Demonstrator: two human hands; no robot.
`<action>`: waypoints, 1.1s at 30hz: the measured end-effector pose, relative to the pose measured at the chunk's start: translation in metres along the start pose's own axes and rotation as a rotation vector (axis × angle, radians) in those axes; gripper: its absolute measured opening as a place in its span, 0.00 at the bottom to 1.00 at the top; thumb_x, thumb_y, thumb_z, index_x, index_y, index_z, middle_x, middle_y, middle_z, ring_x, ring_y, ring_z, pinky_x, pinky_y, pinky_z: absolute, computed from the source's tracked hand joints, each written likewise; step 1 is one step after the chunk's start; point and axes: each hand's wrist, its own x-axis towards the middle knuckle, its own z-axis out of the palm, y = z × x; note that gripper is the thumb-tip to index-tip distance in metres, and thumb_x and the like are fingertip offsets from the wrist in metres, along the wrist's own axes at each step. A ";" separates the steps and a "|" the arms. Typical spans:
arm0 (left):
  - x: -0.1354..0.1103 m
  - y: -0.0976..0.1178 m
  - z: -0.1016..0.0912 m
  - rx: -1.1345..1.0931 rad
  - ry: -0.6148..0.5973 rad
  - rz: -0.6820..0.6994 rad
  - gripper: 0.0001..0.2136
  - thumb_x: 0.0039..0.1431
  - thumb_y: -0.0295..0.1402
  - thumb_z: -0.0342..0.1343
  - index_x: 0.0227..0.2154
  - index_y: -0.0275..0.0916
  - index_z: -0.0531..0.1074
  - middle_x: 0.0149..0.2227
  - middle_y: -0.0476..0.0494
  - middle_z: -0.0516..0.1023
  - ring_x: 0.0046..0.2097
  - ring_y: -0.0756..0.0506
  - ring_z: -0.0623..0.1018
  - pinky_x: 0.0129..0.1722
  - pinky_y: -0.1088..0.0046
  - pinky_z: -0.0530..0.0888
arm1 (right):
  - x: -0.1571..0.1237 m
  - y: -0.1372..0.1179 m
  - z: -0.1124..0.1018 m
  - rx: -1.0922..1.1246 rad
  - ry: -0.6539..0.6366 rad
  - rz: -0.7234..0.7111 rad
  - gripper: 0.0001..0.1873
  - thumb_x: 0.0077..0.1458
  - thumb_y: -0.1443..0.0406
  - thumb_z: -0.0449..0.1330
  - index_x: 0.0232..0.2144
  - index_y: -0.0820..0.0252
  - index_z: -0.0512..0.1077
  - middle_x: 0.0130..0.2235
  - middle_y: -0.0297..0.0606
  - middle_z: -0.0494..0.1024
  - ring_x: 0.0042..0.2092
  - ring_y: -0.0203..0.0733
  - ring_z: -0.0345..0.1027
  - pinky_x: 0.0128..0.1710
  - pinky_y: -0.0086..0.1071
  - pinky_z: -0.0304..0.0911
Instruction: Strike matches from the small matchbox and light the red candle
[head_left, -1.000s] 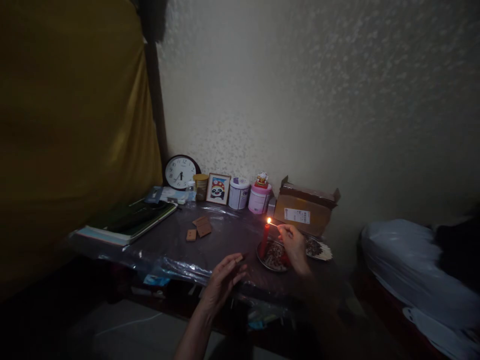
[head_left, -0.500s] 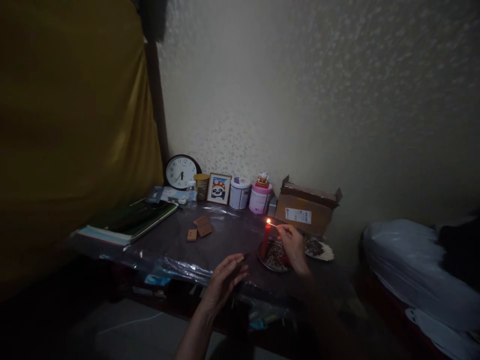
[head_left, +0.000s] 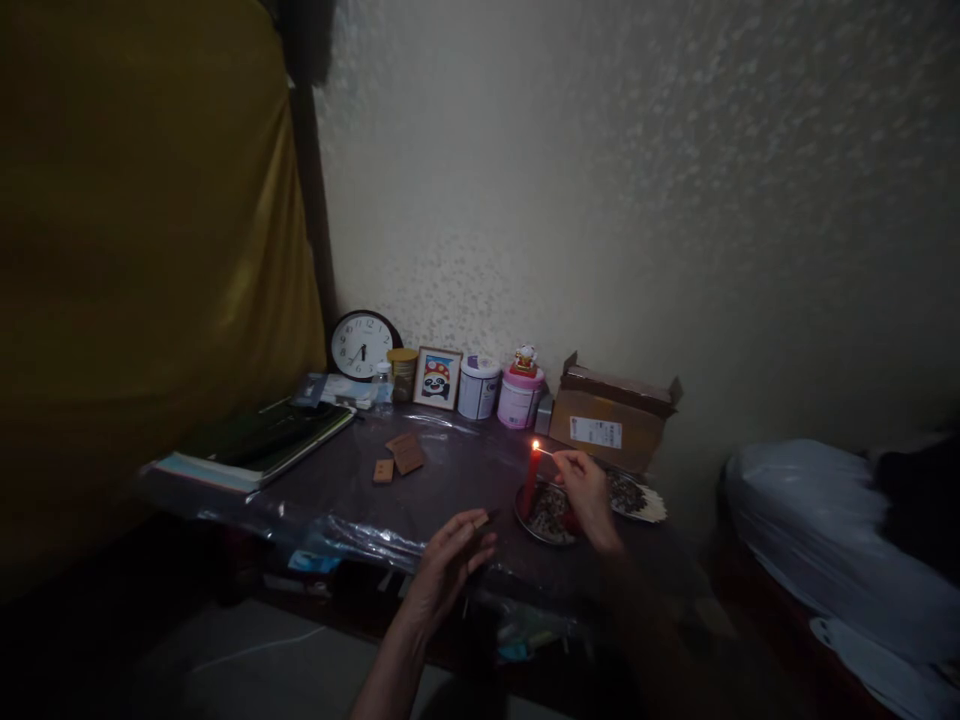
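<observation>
A red candle (head_left: 531, 475) burns upright in a round metal dish (head_left: 541, 528) on a dark table wrapped in clear plastic (head_left: 352, 505). My right hand (head_left: 586, 492) pinches a thin matchstick (head_left: 547, 453) whose tip sits at the candle flame. My left hand (head_left: 448, 568) hovers over the table's front edge, fingers curled round a small box, apparently a matchbox (head_left: 481, 520). The room is very dim.
Along the wall stand a clock (head_left: 361, 343), a framed panda picture (head_left: 436, 377), two tins (head_left: 478, 386), a pink jar (head_left: 518, 398) and a cardboard box (head_left: 611, 413). Books (head_left: 255, 447) lie left, small brown boxes (head_left: 399, 456) mid-table, a heap of matchsticks (head_left: 639, 498) behind the dish.
Almost nothing has moved. The match stays at the flame, and my left hand has drifted slightly while keeping its hold.
</observation>
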 end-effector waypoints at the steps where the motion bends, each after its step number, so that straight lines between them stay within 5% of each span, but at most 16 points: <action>1: 0.000 0.000 0.001 0.002 -0.003 -0.001 0.10 0.51 0.31 0.57 0.37 0.37 0.74 0.45 0.39 0.76 0.41 0.44 0.76 0.44 0.65 0.70 | 0.000 -0.001 -0.001 -0.003 -0.001 -0.001 0.16 0.44 0.54 0.57 0.27 0.61 0.72 0.28 0.38 0.76 0.24 0.39 0.68 0.25 0.31 0.61; 33: 0.000 0.000 0.003 -0.002 -0.005 -0.003 0.10 0.50 0.31 0.58 0.37 0.37 0.75 0.44 0.39 0.76 0.40 0.43 0.76 0.44 0.64 0.70 | 0.001 -0.004 0.001 -0.027 0.040 0.008 0.16 0.44 0.54 0.56 0.27 0.61 0.72 0.26 0.39 0.77 0.23 0.40 0.69 0.24 0.31 0.60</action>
